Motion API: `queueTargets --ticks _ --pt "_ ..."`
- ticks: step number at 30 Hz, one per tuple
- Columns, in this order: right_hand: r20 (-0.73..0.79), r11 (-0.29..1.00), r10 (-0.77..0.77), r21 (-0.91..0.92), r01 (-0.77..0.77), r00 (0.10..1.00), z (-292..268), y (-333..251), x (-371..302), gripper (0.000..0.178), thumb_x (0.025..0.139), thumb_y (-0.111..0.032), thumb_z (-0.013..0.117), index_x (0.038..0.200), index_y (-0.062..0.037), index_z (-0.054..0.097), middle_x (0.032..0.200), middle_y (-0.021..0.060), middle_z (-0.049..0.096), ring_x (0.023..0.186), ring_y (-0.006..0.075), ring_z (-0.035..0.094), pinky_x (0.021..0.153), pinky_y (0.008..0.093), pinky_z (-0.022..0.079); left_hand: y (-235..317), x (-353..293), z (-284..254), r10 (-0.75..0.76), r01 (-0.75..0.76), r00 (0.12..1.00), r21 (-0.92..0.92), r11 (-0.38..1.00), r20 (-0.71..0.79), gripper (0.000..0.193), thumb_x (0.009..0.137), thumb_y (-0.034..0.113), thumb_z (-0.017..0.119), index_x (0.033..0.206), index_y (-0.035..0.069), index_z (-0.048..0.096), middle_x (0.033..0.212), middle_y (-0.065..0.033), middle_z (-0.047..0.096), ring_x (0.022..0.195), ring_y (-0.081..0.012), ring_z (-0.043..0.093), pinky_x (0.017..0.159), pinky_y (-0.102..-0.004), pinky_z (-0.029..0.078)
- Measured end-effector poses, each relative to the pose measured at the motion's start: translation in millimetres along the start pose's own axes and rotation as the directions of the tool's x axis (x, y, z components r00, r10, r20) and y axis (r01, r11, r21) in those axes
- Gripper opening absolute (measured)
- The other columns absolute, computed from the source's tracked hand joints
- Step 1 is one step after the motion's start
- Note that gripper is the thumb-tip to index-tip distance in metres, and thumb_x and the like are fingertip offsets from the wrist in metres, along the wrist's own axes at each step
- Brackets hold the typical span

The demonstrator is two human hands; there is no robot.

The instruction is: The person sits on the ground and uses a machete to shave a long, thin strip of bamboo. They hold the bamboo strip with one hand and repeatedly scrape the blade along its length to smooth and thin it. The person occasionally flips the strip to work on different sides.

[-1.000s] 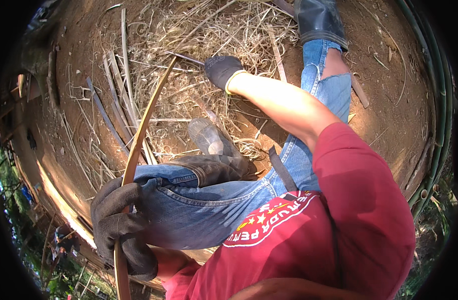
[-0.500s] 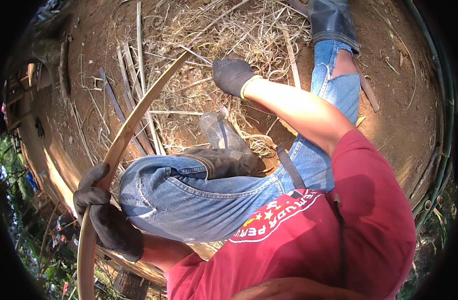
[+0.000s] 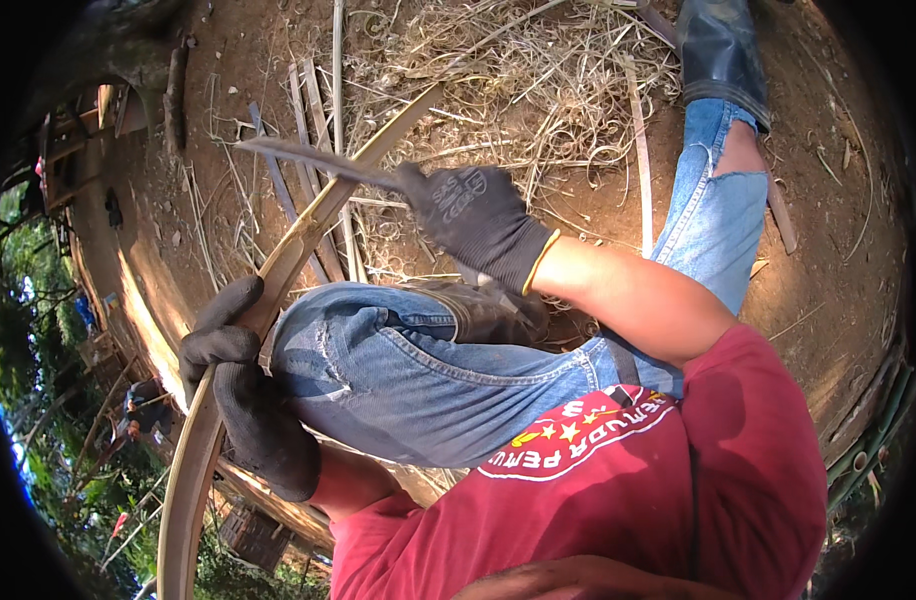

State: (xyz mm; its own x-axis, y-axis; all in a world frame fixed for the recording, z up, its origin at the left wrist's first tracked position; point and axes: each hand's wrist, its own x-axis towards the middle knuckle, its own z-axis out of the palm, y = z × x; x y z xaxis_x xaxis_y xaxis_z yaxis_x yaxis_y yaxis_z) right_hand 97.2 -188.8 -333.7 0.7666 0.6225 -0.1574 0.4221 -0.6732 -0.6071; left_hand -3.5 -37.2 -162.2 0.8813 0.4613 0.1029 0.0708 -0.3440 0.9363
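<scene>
My left hand [image 3: 246,395], in a dark work glove, is wrapped round a long, curved bamboo strip [image 3: 296,243] beside my bent knee. The strip slants from the lower left up to the far middle, where its end tapers. In my right hand [image 3: 478,220], also gloved, is a knife [image 3: 298,155] with a long blade pointing left. Its blade crosses over the strip's upper part; whether it touches cannot be told. The fingers hide most of the knife's handle.
Curly shavings [image 3: 578,130] cover the brown soil ahead. Several loose slats [image 3: 278,175] lie left of them. My bent left leg [image 3: 408,385] and outstretched right leg [image 3: 713,215] frame the work. Green bamboo poles [image 3: 868,445] lie at the right edge, with plants at the left.
My right hand has come nearer and the knife has swung round, its blade now pointing left across the strip. My left hand keeps its grip. The whole view has shifted a little.
</scene>
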Motion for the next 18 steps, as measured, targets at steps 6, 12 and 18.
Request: queueTargets --ticks 6,12,18 --pt "0.026 0.998 0.018 -0.053 -0.017 1.000 9 26 6 0.028 0.098 -0.027 0.041 0.117 -0.0093 0.052 0.069 0.0109 0.067 0.061 0.0278 0.068 0.050 0.0418 0.052 -9 -5 -4 0.006 -0.004 0.999 0.057 0.998 -0.036 0.037 0.090 0.040 0.062 0.086 0.006 0.048 0.117 -0.0268 0.058 0.109 -0.0296 0.056 0.103 -0.0443 0.038" --pt "-0.006 0.987 0.159 -0.033 -0.159 0.987 33 87 27 0.030 0.094 -0.017 0.045 0.120 -0.0080 0.057 0.075 0.0132 0.069 0.067 0.0288 0.070 0.055 0.0451 0.054 -1 -2 4 0.017 -0.020 0.999 0.106 0.994 0.031 0.039 0.091 0.042 0.060 0.088 0.006 0.047 0.118 -0.0246 0.057 0.110 -0.0295 0.055 0.103 -0.0446 0.037" --pt "-0.008 0.987 0.122 -0.107 -0.122 0.993 32 76 23 0.031 0.093 -0.016 0.045 0.119 -0.0055 0.058 0.079 0.0135 0.070 0.070 0.0308 0.071 0.060 0.0469 0.054 -1 -7 7 -0.040 0.041 0.998 0.018 0.999 -0.047 0.037 0.091 0.041 0.060 0.089 0.006 0.048 0.117 -0.0239 0.058 0.111 -0.0287 0.055 0.103 -0.0453 0.038"
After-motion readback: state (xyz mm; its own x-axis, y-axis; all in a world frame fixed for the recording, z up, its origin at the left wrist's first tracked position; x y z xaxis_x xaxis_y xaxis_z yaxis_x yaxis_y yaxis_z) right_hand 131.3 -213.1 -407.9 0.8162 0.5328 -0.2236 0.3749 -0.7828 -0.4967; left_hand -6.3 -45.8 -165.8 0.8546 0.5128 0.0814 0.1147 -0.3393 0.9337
